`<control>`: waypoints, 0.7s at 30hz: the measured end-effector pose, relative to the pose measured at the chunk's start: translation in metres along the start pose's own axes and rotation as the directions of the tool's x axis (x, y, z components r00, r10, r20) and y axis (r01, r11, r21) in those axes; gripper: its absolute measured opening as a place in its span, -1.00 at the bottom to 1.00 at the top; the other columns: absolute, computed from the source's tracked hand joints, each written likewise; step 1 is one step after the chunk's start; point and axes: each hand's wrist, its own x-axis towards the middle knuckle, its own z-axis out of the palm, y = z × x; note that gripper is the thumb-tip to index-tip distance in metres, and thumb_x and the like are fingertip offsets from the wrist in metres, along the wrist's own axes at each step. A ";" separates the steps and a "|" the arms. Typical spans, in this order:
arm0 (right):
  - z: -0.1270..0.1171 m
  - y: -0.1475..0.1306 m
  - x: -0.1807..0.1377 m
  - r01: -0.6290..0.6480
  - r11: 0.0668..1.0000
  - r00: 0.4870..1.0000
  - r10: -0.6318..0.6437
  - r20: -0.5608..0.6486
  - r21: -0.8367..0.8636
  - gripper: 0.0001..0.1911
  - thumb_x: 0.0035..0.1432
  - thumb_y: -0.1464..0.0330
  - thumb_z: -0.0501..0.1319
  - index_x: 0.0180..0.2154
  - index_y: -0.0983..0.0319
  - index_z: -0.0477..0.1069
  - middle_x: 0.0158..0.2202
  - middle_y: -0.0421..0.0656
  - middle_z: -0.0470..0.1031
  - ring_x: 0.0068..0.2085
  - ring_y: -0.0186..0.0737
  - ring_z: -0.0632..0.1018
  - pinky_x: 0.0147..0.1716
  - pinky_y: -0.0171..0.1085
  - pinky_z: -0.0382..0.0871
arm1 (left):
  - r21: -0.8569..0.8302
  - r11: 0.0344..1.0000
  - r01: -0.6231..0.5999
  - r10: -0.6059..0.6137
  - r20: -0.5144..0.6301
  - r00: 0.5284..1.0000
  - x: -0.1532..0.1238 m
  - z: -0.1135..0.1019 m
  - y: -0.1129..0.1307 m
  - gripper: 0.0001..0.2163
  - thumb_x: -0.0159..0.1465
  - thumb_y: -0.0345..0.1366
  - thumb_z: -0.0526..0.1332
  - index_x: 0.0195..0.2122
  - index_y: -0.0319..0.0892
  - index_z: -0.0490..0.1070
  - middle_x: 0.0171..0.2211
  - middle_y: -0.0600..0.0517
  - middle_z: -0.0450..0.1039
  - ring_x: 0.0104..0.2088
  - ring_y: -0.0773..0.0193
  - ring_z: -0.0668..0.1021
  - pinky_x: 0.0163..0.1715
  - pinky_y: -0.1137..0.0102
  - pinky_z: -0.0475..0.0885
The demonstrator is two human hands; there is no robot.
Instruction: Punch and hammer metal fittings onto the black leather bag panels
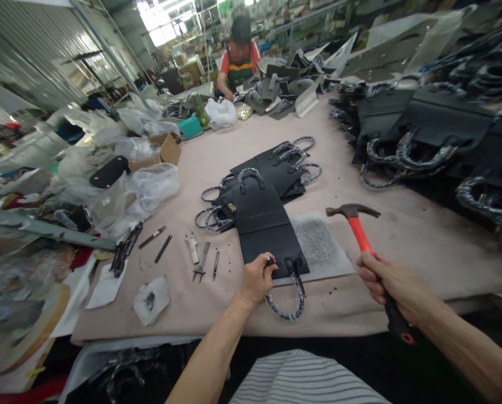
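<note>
Head view: left hand [257, 279] pinches punch [269, 259] on black panel [267, 233]; right hand [387, 280] grips hammer [355, 221]; tools [200, 261] nearby.

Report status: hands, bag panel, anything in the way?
Left hand pinches small punch on bag panel. Right hand grips hammer, raised. Grey pad under panel; wrapped handle beside the punch.

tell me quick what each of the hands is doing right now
Left hand: closed, pinching a small metal punch on the black bag panel.
Right hand: closed around the red-handled hammer, raised.
</note>
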 end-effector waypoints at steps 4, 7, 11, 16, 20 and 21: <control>0.023 -0.031 -0.034 0.409 0.795 0.899 -0.435 0.048 -0.449 -0.57 0.33 -0.06 0.06 -0.42 0.10 0.27 -0.65 -0.29 0.24 -0.67 -0.27 0.28 -0.67 -0.26 0.10 | -0.009 1.000 -0.005 0.005 -0.004 1.000 -0.001 0.001 -0.002 -0.88 0.32 -0.45 0.18 -0.19 -0.12 0.46 -0.29 0.01 0.60 -0.29 0.23 0.65 -0.23 0.38 0.56; 0.036 -0.039 -0.049 0.657 0.433 0.706 -0.641 0.302 -0.617 -0.58 0.39 0.01 0.03 -0.44 0.10 0.24 -0.68 -0.28 0.28 -0.68 -0.28 0.29 -0.62 -0.24 0.01 | 0.004 1.000 -0.003 0.003 -0.007 1.000 -0.002 0.003 -0.005 -0.87 0.31 -0.45 0.19 -0.18 -0.12 0.47 -0.30 0.00 0.60 -0.31 0.22 0.65 -0.25 0.39 0.57; 0.047 -0.050 -0.058 0.715 0.177 0.587 -0.677 0.444 -0.677 -0.63 0.44 0.07 0.02 -0.40 0.09 0.24 -0.68 -0.29 0.35 -0.73 -0.28 0.27 -0.63 -0.20 -0.14 | 0.040 0.999 -0.015 0.016 -0.023 1.000 -0.004 0.004 -0.008 -0.88 0.28 -0.45 0.21 -0.23 -0.12 0.50 -0.36 0.01 0.59 -0.36 0.21 0.64 -0.29 0.39 0.57; 0.050 -0.070 -0.076 0.760 0.200 0.462 -0.835 0.298 -0.619 -0.77 0.46 0.21 0.02 -0.31 0.07 0.25 -0.65 -0.29 0.31 -0.71 -0.28 0.32 -0.65 -0.24 0.05 | -0.039 0.999 -0.002 0.001 -0.010 1.000 -0.005 0.003 -0.007 -0.86 0.29 -0.47 0.21 -0.18 -0.12 0.49 -0.30 0.01 0.60 -0.27 0.22 0.65 -0.19 0.38 0.57; 0.047 -0.060 -0.075 0.746 0.113 0.472 -0.784 0.402 -0.656 -0.67 0.46 0.15 0.01 -0.39 0.08 0.20 -0.70 -0.31 0.28 -0.76 -0.30 0.24 -0.68 -0.21 -0.09 | -0.003 1.000 0.014 -0.014 -0.021 1.000 -0.004 0.002 -0.006 -0.89 0.28 -0.46 0.22 -0.24 -0.13 0.49 -0.38 0.03 0.57 -0.39 0.23 0.61 -0.30 0.40 0.55; 0.046 -0.058 -0.074 0.736 0.096 0.500 -0.745 0.442 -0.670 -0.65 0.45 0.12 0.03 -0.41 0.08 0.19 -0.71 -0.31 0.28 -0.76 -0.30 0.23 -0.67 -0.20 -0.14 | 0.003 1.000 0.014 -0.014 -0.023 1.000 -0.003 0.002 -0.006 -0.89 0.27 -0.46 0.22 -0.25 -0.12 0.49 -0.40 0.04 0.56 -0.42 0.24 0.61 -0.33 0.40 0.54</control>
